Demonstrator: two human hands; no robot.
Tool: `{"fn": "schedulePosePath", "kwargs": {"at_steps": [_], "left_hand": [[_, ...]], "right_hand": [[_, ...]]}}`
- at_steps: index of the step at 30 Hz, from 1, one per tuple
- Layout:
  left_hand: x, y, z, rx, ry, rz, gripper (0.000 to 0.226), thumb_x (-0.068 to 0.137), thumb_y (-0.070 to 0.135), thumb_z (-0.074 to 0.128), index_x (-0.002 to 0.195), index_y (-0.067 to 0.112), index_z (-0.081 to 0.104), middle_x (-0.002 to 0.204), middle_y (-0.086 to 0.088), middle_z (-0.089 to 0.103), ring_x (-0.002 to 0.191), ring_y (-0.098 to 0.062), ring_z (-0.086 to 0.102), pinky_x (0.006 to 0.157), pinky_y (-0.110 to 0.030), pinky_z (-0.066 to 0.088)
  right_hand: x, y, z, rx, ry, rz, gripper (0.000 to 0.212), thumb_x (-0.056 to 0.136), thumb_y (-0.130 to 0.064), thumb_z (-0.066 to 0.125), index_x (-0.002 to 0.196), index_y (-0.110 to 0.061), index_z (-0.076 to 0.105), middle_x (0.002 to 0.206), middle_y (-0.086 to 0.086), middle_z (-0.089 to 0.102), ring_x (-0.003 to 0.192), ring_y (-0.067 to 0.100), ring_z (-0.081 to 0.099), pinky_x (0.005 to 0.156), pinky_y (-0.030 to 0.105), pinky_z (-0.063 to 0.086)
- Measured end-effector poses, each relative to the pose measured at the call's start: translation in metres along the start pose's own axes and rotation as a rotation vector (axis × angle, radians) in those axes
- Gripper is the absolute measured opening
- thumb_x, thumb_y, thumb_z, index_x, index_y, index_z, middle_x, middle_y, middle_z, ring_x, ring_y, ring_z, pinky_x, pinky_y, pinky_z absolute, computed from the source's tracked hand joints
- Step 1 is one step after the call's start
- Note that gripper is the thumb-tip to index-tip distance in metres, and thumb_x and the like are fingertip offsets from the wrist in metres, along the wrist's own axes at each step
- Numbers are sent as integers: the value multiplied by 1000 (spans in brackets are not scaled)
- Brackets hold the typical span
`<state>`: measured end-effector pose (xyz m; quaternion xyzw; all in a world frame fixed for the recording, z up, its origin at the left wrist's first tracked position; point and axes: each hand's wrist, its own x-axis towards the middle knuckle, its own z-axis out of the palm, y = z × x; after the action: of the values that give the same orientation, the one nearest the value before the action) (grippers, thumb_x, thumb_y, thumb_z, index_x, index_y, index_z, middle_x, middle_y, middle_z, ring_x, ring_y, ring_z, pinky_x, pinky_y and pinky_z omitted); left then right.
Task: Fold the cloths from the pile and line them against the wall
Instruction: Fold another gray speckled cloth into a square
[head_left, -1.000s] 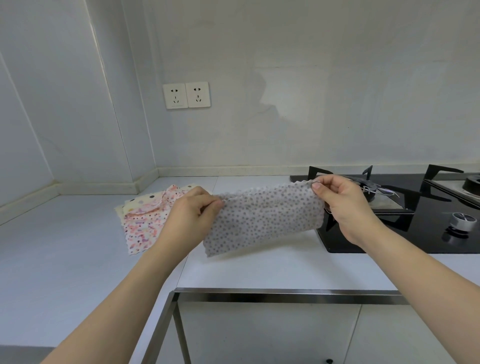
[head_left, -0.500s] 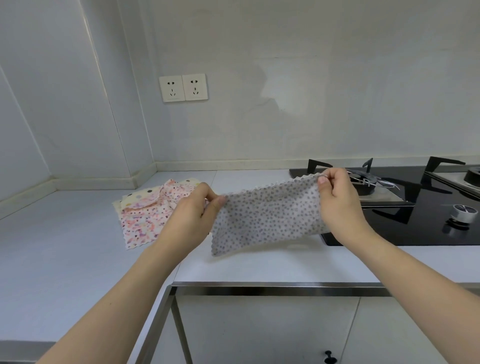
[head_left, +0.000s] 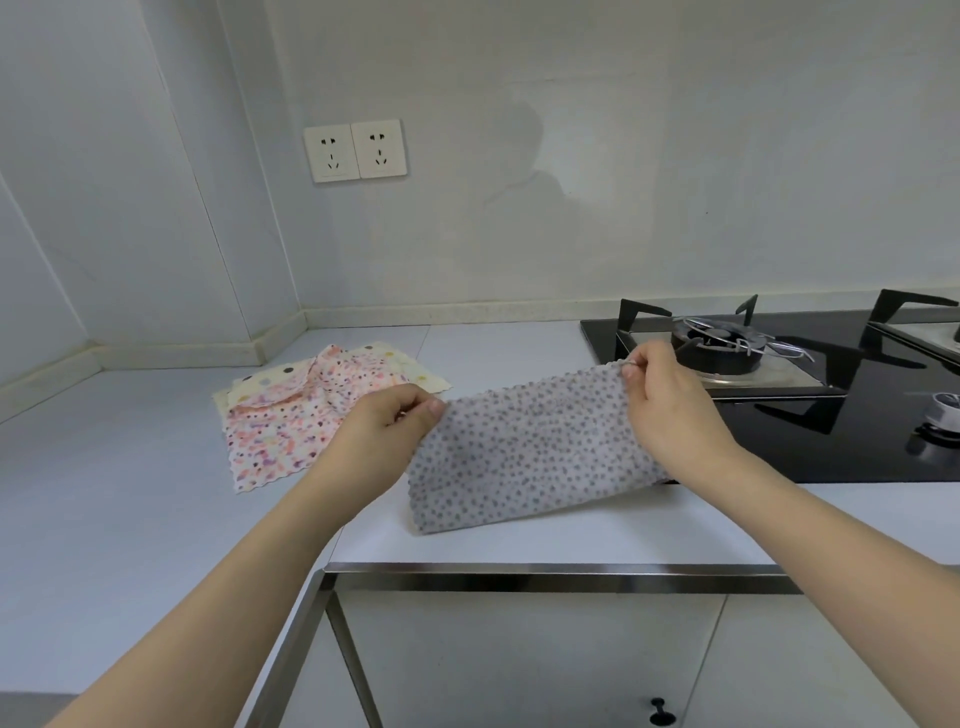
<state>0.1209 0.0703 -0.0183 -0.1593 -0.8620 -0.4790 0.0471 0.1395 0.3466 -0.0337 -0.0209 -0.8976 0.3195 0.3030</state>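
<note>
Both sets of fingers are clamped on the grey dotted cloth (head_left: 530, 452) — left hand (head_left: 384, 431) and right hand (head_left: 670, 405) pinch its upper corners, the doubled cloth hanging between them. Best keep the top edge taut and corners matched before lowering. Beyond the left fingers, the pile (head_left: 311, 410) lies on the pale surface (head_left: 104, 493) — hob (head_left: 810, 395) past the right fingers, sockets (head_left: 355, 151) on the wall.

Bare bench (head_left: 498, 343) runs along the back wall (head_left: 571, 182) between the cloth pile (head_left: 291, 415) and the hob (head_left: 779, 374), apparently unobstructed.
</note>
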Motion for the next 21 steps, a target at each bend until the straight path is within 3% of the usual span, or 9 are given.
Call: {"fn": "schedulePosePath", "kwargs": {"at_steps": [4, 7, 9, 12, 16, 19, 21], "left_hand": [[7, 5, -3, -448, -102, -245, 33, 96, 23, 58, 99, -10, 64, 97, -31, 65, 81, -32, 59, 72, -38, 48], [14, 6, -6, -539, -154, -302, 31, 93, 18, 61, 100, -12, 63, 77, -17, 65, 57, -22, 54, 43, -23, 43], [19, 1, -2, -387, -127, -300, 27, 94, 17, 61, 93, -10, 65, 71, -13, 63, 50, -18, 49, 37, -21, 39], [33, -21, 10, -30, -52, -287, 31, 94, 22, 61, 82, -6, 63, 67, -13, 62, 46, -19, 50, 44, -24, 43], [44, -45, 24, 517, 45, -129, 24, 95, 32, 57, 82, 13, 63, 78, -2, 66, 72, -21, 59, 63, -31, 46], [44, -50, 32, 648, 75, 3, 16, 97, 30, 51, 89, 19, 59, 81, 2, 63, 75, -17, 57, 60, -30, 42], [44, -54, 36, 755, 71, 45, 15, 96, 29, 49, 93, 18, 58, 88, 1, 61, 82, -19, 56, 64, -30, 40]], "right_hand": [[23, 5, 9, -41, -85, 8, 11, 103, -23, 36, 102, -15, 44, 93, -1, 55, 84, 22, 54, 72, 38, 44], [46, 9, 16, -102, -200, -8, 12, 103, -24, 37, 103, -16, 46, 82, -4, 53, 74, 13, 52, 59, 31, 36], [59, 14, 29, -148, -284, -11, 12, 103, -24, 36, 102, -17, 46, 81, -3, 54, 73, 14, 54, 60, 33, 40], [67, 25, 59, -309, -414, -76, 6, 100, -12, 37, 97, -17, 41, 83, -1, 51, 74, 22, 54, 60, 35, 39], [69, 36, 88, -547, -455, -210, 12, 95, -3, 36, 100, -13, 35, 93, 4, 44, 68, 28, 48, 54, 35, 34], [75, 44, 93, -648, -419, -280, 15, 94, -3, 40, 105, -12, 37, 99, 5, 46, 62, 28, 48, 47, 33, 31], [77, 44, 91, -677, -398, -295, 18, 94, -8, 45, 111, -12, 41, 107, 7, 47, 74, 28, 52, 55, 38, 43]]}}
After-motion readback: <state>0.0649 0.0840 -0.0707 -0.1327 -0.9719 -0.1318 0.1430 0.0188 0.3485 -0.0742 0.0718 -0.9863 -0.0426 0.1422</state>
